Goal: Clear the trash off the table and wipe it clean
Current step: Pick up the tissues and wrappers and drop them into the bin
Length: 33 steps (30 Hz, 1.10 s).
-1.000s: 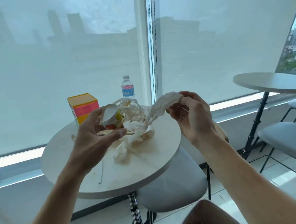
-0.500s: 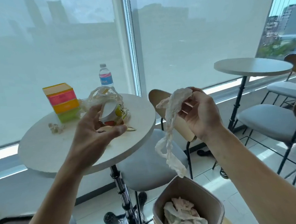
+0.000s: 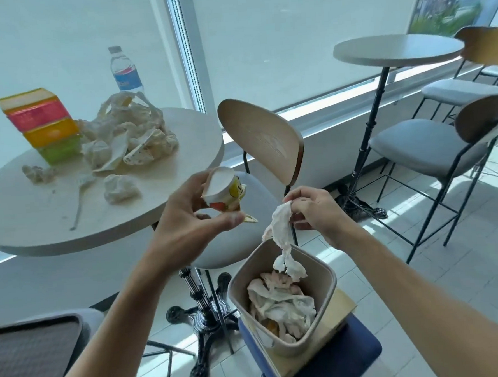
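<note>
Step in hand: trash clearing, not wiping yet. Right hand [image 3: 316,210] pinches the top of a long crumpled tissue strip [image 3: 281,233] btwn thumb and curled fingers; the strip hangs down w/ its lower end right at the mouth of the beige trash bin [image 3: 323,274], which already holds a wad of used tissues. Left hand [image 3: 191,218] holds a small printed paper cup [image 3: 227,191] tilted on its side, thumb below, fingers curled round the back, just off the table edge, above and left of the bin.

Round table [image 3: 181,151] is far from clear: a heap of crumpled tissues and a plastic bag [image 3: 130,134] mid-table, two loose tissue balls nearer the front, a thin white plastic utensil [image 3: 78,204], plus a stacked colourful box [image 3: 44,125] and a water bottle [image 3: 124,70] at the back.

Next, prob.: let the fingers go so the strip drops in, then bring the cup over the bin and drop it too. Bin mouth is narrowish and sits on a board on a blue stool, so aim matters. Then back for the heap. No cloth in view for wiping.
</note>
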### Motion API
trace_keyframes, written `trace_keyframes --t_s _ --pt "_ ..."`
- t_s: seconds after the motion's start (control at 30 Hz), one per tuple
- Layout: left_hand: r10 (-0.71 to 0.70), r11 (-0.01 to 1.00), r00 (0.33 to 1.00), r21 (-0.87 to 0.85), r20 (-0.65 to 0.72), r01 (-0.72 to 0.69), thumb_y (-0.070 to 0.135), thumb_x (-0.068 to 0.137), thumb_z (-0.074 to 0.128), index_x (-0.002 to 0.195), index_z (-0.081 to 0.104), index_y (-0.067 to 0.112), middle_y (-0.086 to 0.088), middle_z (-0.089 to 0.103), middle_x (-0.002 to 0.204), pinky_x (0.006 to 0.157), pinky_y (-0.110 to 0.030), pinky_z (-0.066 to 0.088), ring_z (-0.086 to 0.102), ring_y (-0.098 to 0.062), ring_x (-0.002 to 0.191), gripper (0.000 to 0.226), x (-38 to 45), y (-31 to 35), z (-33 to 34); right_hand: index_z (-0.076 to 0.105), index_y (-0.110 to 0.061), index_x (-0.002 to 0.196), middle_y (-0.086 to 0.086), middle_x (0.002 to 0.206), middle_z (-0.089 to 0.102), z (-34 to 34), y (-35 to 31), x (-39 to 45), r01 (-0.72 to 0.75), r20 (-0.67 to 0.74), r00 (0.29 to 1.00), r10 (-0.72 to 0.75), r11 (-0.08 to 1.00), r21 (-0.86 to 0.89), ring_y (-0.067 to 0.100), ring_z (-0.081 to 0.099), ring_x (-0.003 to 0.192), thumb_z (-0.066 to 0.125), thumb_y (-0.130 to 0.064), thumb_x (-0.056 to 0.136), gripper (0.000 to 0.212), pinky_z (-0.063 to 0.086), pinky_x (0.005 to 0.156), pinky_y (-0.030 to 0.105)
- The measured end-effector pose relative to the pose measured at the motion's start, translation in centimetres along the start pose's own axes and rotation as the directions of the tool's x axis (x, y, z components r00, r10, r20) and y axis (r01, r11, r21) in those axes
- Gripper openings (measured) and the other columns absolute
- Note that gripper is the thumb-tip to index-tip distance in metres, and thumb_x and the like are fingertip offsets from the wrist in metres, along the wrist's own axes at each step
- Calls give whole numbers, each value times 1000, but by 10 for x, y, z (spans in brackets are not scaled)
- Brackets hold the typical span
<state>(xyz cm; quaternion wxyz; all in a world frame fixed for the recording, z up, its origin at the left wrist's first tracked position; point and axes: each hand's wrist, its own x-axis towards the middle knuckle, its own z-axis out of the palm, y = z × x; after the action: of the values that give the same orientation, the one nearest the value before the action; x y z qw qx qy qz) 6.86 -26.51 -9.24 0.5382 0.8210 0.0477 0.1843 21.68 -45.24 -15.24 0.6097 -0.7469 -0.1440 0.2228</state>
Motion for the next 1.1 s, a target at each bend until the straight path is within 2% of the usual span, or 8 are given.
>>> trace_keyframes --t_s 0.1,0.23,0.3,0.43,0.53,0.63,0.83,1.1 --pt "-24 1000 999 7 48 23 38 59 82 122 59 31 -1 71 109 90 -59 51 68 -22 100 67 -1 -11 12 68 -14 88 8 83 64 0 21 -1 -47 28 998 54 976 -212 15 59 71 55 -1 90 19 49 59 20" --pt "-72 997 990 33 120 68 40 62 83 123 58 34 4 71 109 90 -44 54 68 -18 101 66 -6 -29 28 71 -18 96 -8 70 53 -1 33 -3 -95 42 991 130 878 -469 4 44 58 49 0 88 30 34 51 15" --pt "-103 994 981 45 167 97 36 66 85 124 57 32 7 70 108 91 -36 53 67 -15 102 65 -8 -41 35 71 -19 100 -10 71 50 -3 31 -1 -98 -12 994 105 874 -476 2 43 60 45 0 90 34 34 53 14" --pt "-184 983 934 67 305 172 20 73 84 130 54 27 8 67 112 92 -24 52 65 -5 102 65 -10 -60 54 69 -25 97 0 101 65 -5 14 4 -57 -60 998 34 898 -436 14 59 95 51 -6 93 26 43 76 25" --pt "-265 964 893 129 364 234 26 69 87 144 40 32 11 55 130 106 -34 46 58 -4 115 89 -10 -70 63 69 -27 95 3 93 68 -1 -3 3 3 -63 998 -31 915 -403 13 61 83 53 -12 96 22 48 69 25" --pt "-268 957 912 195 312 214 35 70 85 143 40 39 9 49 137 109 -34 42 48 -5 125 86 -9 -69 54 68 -28 96 3 95 68 9 -22 2 61 -42 996 -82 931 -359 16 65 91 55 -15 97 18 53 78 28" --pt "-101 982 980 177 169 71 30 80 76 117 61 35 14 65 112 90 -29 55 60 2 103 40 4 -32 -13 67 -23 98 18 99 69 55 -76 3 212 45 977 -208 927 -308 33 66 92 57 -18 98 12 57 80 42" --pt "-16 985 998 170 -53 24 22 80 76 100 70 31 6 73 94 77 -22 56 69 -6 89 23 11 -2 -121 70 -21 105 -1 89 69 152 -125 21 450 223 893 -391 801 -396 10 64 84 61 -18 92 17 55 77 30"
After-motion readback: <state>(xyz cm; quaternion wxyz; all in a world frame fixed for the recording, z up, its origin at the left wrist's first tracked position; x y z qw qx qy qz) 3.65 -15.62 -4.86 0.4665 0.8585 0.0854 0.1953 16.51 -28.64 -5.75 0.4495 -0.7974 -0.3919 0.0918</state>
